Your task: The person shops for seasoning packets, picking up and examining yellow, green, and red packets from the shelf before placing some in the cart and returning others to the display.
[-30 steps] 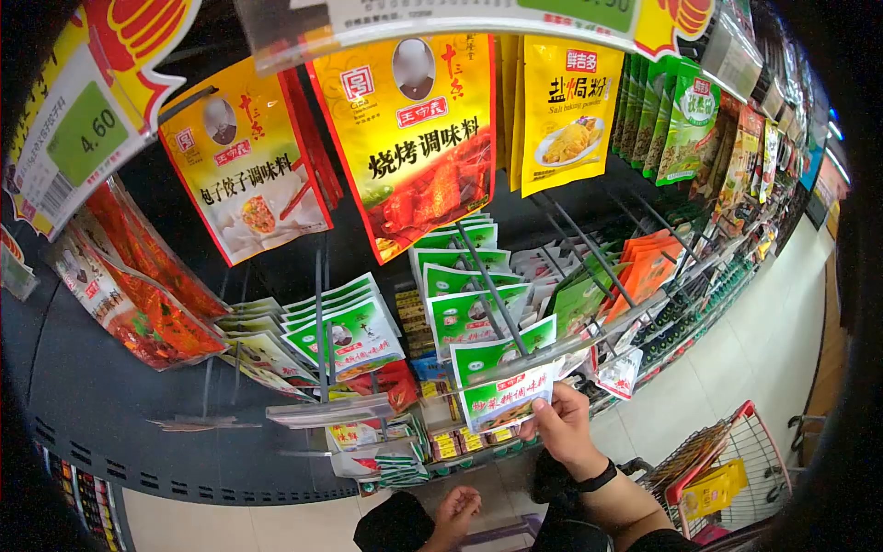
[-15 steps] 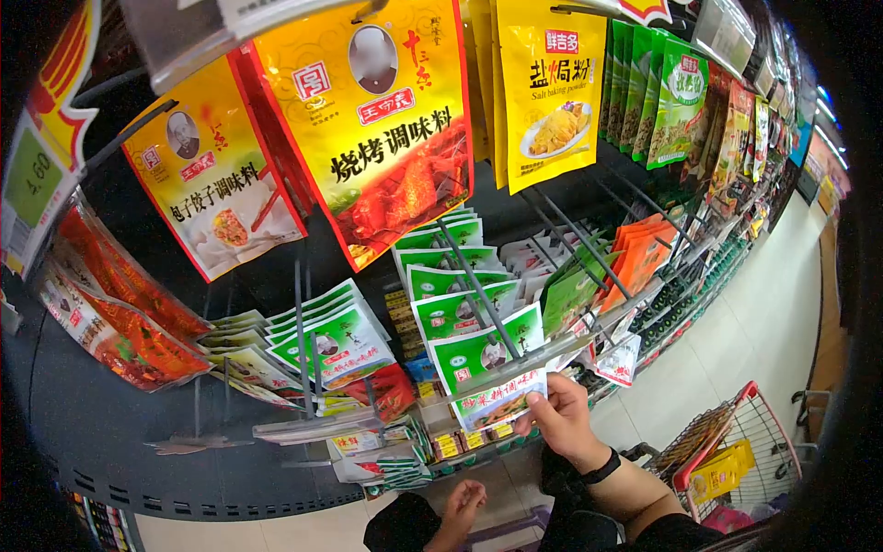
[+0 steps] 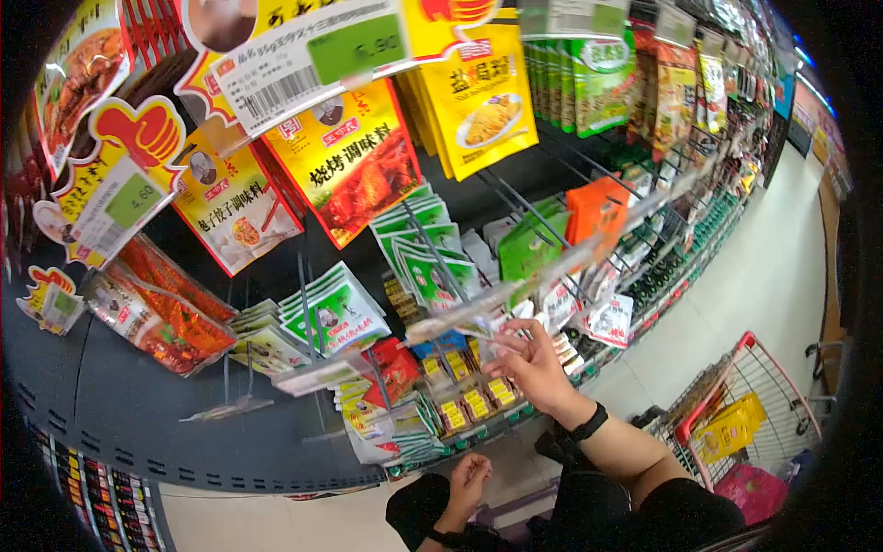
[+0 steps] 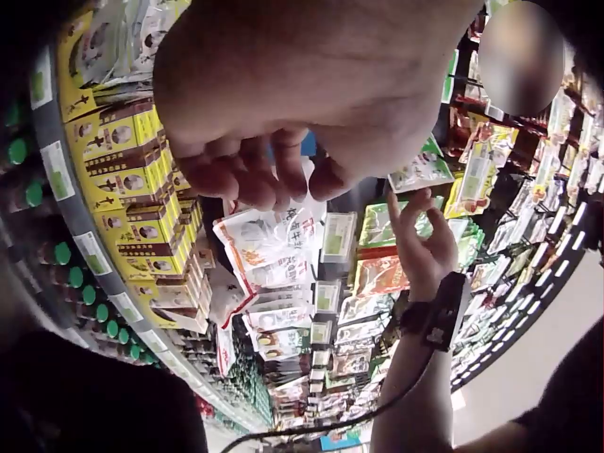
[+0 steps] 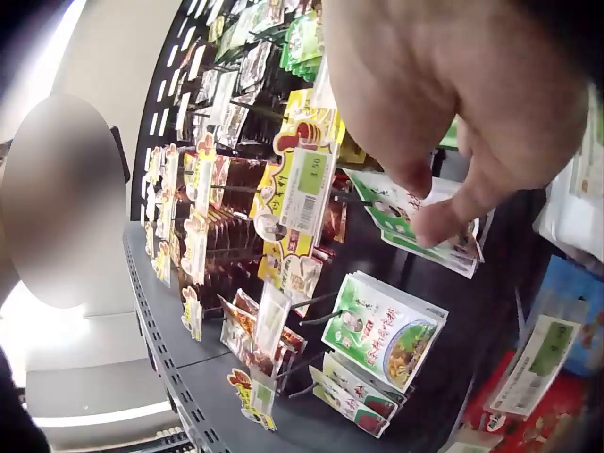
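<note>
Just in front of the price rail is my right hand, its fingers loosely bent and apart, with no packet gripped in them. Behind that rail hang green-and-white seasoning packets, one behind another on a hook. In the right wrist view, the fingertips overlap the front green packet. My left hand hangs low by the body, fingers loosely curled and holding nothing. The left wrist view shows this hand large, in front of white-and-red packets.
Yellow-and-red seasoning pouches hang above, behind large price tags. To the left is another row of green packets. Small yellow boxes line a lower shelf. A wire shopping cart with a yellow packet stands at right.
The green packet my right hand pinched by its lower corner is no longer in its fingers, which have spread. The head view has shifted, bringing more price tags into sight. The left hand still hangs low.
</note>
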A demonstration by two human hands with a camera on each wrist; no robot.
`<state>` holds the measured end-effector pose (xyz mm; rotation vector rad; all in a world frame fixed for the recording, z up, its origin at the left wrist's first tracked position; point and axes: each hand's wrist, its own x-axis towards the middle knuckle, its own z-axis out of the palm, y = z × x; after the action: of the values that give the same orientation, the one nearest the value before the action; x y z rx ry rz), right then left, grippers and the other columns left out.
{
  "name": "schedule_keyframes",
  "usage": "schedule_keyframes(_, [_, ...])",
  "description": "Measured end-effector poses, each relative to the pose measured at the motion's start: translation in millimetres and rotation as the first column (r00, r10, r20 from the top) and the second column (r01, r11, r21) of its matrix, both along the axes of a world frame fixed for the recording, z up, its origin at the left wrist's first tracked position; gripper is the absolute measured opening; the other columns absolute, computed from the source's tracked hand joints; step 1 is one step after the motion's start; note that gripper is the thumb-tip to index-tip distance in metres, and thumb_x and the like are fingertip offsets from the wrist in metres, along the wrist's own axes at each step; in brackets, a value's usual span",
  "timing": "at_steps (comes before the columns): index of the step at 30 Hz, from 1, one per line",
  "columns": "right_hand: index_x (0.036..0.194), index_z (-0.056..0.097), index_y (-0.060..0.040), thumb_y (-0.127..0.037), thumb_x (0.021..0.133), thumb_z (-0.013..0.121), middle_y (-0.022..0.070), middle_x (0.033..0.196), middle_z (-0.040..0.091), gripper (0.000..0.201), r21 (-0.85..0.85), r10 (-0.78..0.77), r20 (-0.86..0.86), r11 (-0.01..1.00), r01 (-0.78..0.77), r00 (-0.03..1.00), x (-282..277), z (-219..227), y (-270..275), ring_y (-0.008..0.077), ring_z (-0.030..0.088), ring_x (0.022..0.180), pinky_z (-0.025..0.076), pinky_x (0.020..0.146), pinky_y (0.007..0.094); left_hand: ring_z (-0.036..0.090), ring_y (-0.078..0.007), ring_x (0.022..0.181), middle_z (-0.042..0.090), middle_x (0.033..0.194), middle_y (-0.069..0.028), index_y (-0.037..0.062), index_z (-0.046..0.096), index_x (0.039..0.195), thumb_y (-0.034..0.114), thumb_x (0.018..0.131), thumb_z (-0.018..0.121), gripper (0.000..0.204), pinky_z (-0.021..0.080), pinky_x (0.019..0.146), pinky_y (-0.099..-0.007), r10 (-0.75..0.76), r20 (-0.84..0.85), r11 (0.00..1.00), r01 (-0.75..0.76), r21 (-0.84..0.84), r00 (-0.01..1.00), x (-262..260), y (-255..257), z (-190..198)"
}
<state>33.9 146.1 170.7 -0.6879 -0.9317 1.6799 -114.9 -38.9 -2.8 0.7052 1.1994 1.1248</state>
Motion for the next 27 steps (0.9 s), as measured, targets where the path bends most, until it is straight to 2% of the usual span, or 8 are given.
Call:
schedule_keyframes(5, [0.115, 0.049, -0.0049, -0.002, 0.092, 0.058, 0.0117, 0.128, 0.053, 0.025, 0.157, 0.048, 0.198, 0.984, -0.08, 0.979, 37.1, -2.2, -46.5, 0.0168, 0.066, 0.092, 0.052, 0.075, 0.0268, 0.053, -0.0075, 0.076, 0.056, 0.082, 0.0018, 0.005, 0.057, 0.093, 0.01, 0.095, 0.058, 0.005, 0.043, 0.07, -0.0224, -0.045, -0.136, 0.994, 0.058, 0.093, 0.99, 11.2, -22.4, 39.4])
schedule_keyframes(8, [0.102, 0.055, -0.0015, -0.006, 0.094, 0.056, 0.0033, 0.093, 0.06, 0.009, 0.195, 0.16, 0.321, 0.953, -0.23, 0.933, 73.0, -8.0, -82.4, 0.0109, 0.061, 0.083, 0.05, 0.071, 0.0256, 0.053, -0.0081, 0.075, 0.056, 0.081, 0.0012, 0.0041, 0.057, 0.093, 0.01, 0.096, 0.057, 0.007, 0.043, 0.069, -0.0231, -0.039, -0.139, 0.975, 0.068, 0.211, 0.99, 23.3, -39.3, 47.0])
schedule_keyframes(9, [0.1, 0.056, -0.0014, -0.007, 0.095, 0.057, 0.0032, 0.093, 0.06, 0.008, 0.214, 0.155, 0.349, 0.947, -0.24, 0.924, 84.5, -10.6, -94.1, 0.0103, 0.06, 0.083, 0.049, 0.072, 0.0255, 0.053, -0.008, 0.073, 0.059, 0.082, 0.0001, 0.0028, 0.058, 0.094, 0.011, 0.096, 0.058, 0.008, 0.044, 0.068, -0.0236, -0.046, -0.165, 0.973, 0.082, 0.216, 0.985, 26.9, -45.0, 50.2])
schedule_keyframes(12, [0.098, 0.059, -0.0005, -0.013, 0.097, 0.057, 0.0014, 0.089, 0.062, 0.013, 0.24, 0.072, 0.48, 0.948, -0.21, 0.874, 128.1, -8.4, -134.8, 0.0075, 0.056, 0.082, 0.048, 0.072, 0.0248, 0.052, -0.0081, 0.068, 0.062, 0.076, -0.0029, 0.0019, 0.061, 0.08, 0.026, 0.101, 0.051, 0.034, 0.04, 0.064, -0.0234, -0.034, -0.118, 0.982, 0.055, 0.179, 0.992, 42.7, -64.6, 48.6])
schedule_keyframes(15, [0.093, 0.06, -0.0002, -0.013, 0.096, 0.058, 0.0031, 0.081, 0.063, 0.013, 0.387, -0.155, 0.706, 0.902, -0.193, 0.691, 179.3, 12.0, -168.7, 0.0085, 0.058, 0.077, 0.049, 0.07, 0.0262, 0.047, -0.0086, 0.06, 0.06, 0.065, -0.0065, 0.0027, 0.056, 0.06, 0.04, 0.105, 0.036, 0.062, 0.034, 0.058, -0.0245, -0.11, -0.172, 0.975, 0.139, 0.171, 0.979, 60.6, -82.9, 49.6])
schedule_keyframes(18, [0.091, 0.059, 0.0, -0.012, 0.095, 0.058, 0.0029, 0.08, 0.063, 0.013, 0.284, -0.19, 0.648, 0.959, -0.003, 0.738, 222.9, 15.1, -196.7, 0.0088, 0.059, 0.076, 0.049, 0.07, 0.0258, 0.041, -0.0107, 0.051, 0.054, 0.057, -0.0084, 0.0055, 0.035, 0.054, 0.038, 0.106, 0.032, 0.061, 0.031, 0.053, -0.0266, -0.239, -0.046, 0.911, 0.24, 0.334, 0.97, 74.8, -99.9, 54.9])
schedule_keyframes(21, [0.089, 0.059, -0.0004, -0.016, 0.096, 0.058, 0.0012, 0.076, 0.06, 0.017, 0.293, -0.339, 0.561, 0.935, 0.202, 0.756, 246.3, 11.7, -213.5, 0.0075, 0.057, 0.072, 0.048, 0.066, 0.0251, 0.037, -0.0103, 0.045, 0.048, 0.053, -0.0066, 0.0066, 0.033, 0.055, 0.043, 0.106, 0.031, 0.062, 0.028, 0.048, -0.0274, -0.39, 0.145, 0.901, 0.344, 0.264, 0.909, 72.0, -110.5, 41.2])
schedule_keyframes(27, [0.1, 0.059, -0.0009, -0.016, 0.097, 0.057, 0.0051, 0.089, 0.064, 0.015, 0.227, -0.174, 0.582, 0.973, 0.047, 0.795, 257.8, 20.5, -232.3, 0.0106, 0.061, 0.081, 0.051, 0.074, 0.0264, 0.036, -0.0088, 0.043, 0.044, 0.05, -0.0034, 0.002, 0.048, 0.06, 0.062, 0.098, 0.029, 0.074, 0.025, 0.045, -0.0249, -0.465, -0.062, 0.831, 0.459, 0.314, 0.883, 63.7, -108.3, 48.5])
